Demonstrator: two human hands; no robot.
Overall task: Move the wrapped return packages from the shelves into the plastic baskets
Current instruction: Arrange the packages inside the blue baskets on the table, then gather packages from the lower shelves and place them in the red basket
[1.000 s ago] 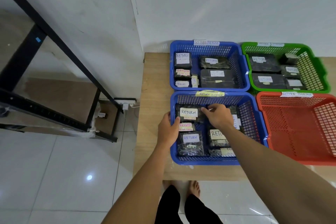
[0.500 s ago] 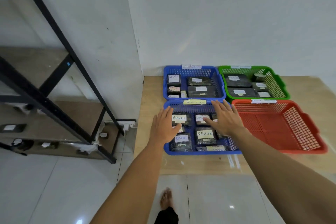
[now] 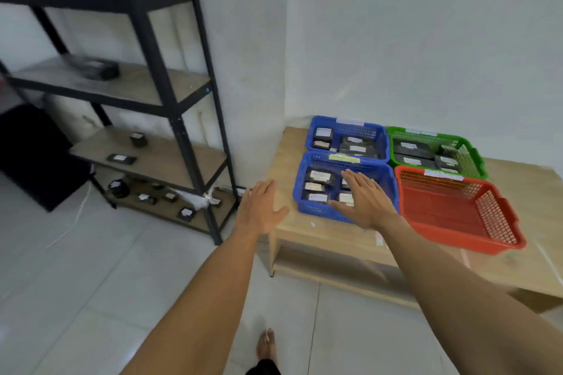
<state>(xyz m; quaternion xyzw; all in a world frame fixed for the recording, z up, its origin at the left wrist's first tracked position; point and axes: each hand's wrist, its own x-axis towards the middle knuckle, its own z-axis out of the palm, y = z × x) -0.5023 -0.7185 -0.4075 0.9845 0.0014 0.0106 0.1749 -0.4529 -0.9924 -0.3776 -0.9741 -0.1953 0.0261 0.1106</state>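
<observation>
Hands open above the baskets, nothing held

Both hands are empty with fingers straight and spread. The left hand (image 3: pixel 262 207) hangs in the middle of the frame, just left of the wooden table (image 3: pixel 329 237), palm turned inward. The right hand (image 3: pixel 364 199) is stretched flat, palm down, in front of the near blue basket (image 3: pixel 307 189) — whether it touches the rim cannot be told.

Four baskets sit together in a square on the table at centre right. The near blue basket and the far blue basket (image 3: pixel 348 135) behind it hold dark wrapped packages (image 3: pixel 318 176) with white labels. The green basket (image 3: pixel 469 155) at the back right also holds labelled packages. The red basket (image 3: pixel 457 210) at the front right shows only its mesh floor.

A black metal shelf rack (image 3: pixel 158 49) fills the left of the frame. More small wrapped packages (image 3: pixel 120 158) lie on its lower wooden boards, and one dark, blurred item rests on a higher board. A bare foot (image 3: pixel 265 345) shows at the bottom centre on white floor tiles.
</observation>
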